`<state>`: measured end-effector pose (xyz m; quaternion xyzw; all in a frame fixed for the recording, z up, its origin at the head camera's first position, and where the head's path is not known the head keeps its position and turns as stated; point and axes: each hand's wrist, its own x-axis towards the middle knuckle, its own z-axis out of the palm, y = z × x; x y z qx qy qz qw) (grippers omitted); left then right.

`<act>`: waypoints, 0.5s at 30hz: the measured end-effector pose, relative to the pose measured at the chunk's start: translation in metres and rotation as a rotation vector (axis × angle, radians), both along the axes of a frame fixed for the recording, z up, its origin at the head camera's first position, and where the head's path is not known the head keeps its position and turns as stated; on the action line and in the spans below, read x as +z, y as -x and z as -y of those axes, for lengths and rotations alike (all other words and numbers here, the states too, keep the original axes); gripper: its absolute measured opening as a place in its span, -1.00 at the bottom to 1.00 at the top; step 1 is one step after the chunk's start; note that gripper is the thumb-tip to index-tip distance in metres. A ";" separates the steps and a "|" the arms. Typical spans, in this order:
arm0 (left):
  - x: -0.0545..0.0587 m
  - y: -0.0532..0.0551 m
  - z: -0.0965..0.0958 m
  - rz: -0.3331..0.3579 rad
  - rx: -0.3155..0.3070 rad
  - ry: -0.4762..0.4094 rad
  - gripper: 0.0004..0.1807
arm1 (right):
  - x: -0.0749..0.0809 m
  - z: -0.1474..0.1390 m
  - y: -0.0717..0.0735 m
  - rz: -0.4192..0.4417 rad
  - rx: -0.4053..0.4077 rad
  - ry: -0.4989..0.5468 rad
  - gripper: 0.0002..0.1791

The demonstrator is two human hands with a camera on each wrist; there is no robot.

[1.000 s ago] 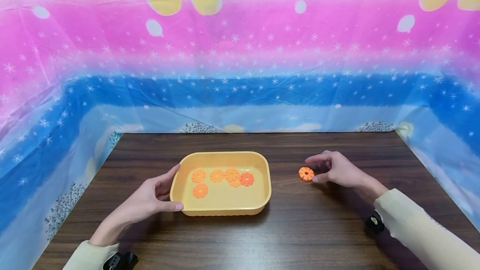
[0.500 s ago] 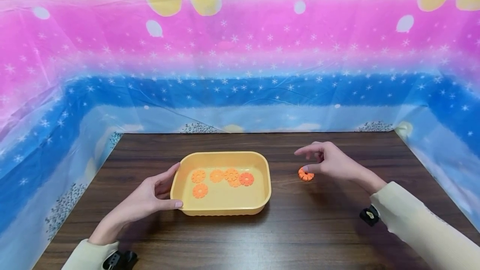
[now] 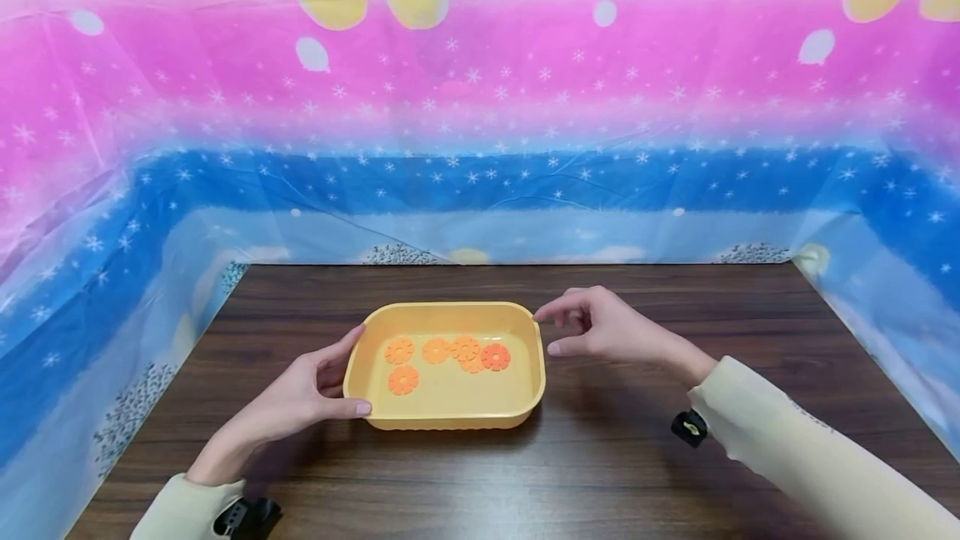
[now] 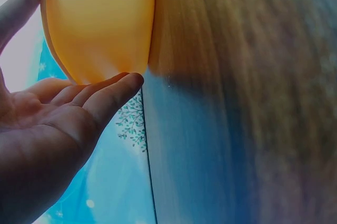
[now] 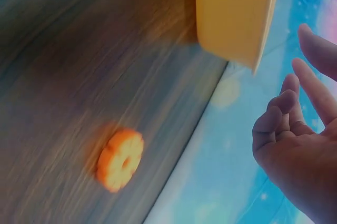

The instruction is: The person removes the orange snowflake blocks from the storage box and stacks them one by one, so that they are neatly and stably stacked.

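Observation:
A yellow plastic tub (image 3: 450,422) stands on the table with several flat orange notched connector discs (image 3: 402,380) lying in it. My left hand (image 3: 300,394) holds its left end, thumb over the front corner and fingers against the side wall. At the opposite end hovers my right hand (image 3: 600,325), index finger and thumb stretched toward the rim, the other fingers loosely bent, nothing between them. A thick orange notched disc piece (image 5: 120,160), seemingly a small stack, lies on the table in the right wrist view. In the head view the right hand covers it.
The dark wood-grain table (image 3: 480,482) ends at the back against a pink and blue printed cloth (image 3: 480,182), which also rises along both sides. Black straps with wrist cameras (image 3: 688,427) sit at the sleeve cuffs.
My right hand has moved left from the orange disc piece to the tub's right rim, its fingers having come off the piece. My left hand keeps its hold on the tub.

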<state>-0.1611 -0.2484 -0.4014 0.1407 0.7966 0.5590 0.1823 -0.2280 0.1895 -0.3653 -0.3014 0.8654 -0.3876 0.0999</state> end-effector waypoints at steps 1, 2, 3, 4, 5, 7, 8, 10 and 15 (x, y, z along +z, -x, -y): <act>0.000 0.000 0.000 0.001 0.000 0.000 0.20 | 0.000 0.004 0.000 0.002 0.011 0.003 -0.56; 0.000 0.000 0.000 0.002 0.000 -0.002 0.20 | -0.001 0.008 0.000 0.000 0.024 0.008 -0.56; 0.000 0.000 0.000 0.002 -0.001 -0.003 0.20 | -0.001 0.011 0.000 0.002 0.034 0.013 -0.56; 0.000 0.000 -0.001 0.002 -0.001 -0.003 0.20 | -0.002 0.014 0.001 0.004 0.047 0.021 -0.56; 0.000 0.000 -0.001 0.002 -0.001 -0.004 0.20 | -0.003 0.017 0.002 0.005 0.055 0.026 -0.57; -0.001 0.000 -0.001 0.001 0.000 -0.005 0.20 | -0.004 0.023 0.003 0.011 0.070 0.035 -0.58; -0.001 0.000 -0.001 0.000 0.001 -0.005 0.20 | -0.005 0.025 0.004 0.011 0.077 0.036 -0.58; -0.001 0.000 -0.001 0.002 0.001 -0.010 0.20 | -0.006 0.030 0.004 0.008 0.088 0.037 -0.57; -0.001 0.001 0.000 0.003 -0.002 -0.019 0.20 | -0.008 0.042 0.003 -0.009 0.108 0.037 -0.57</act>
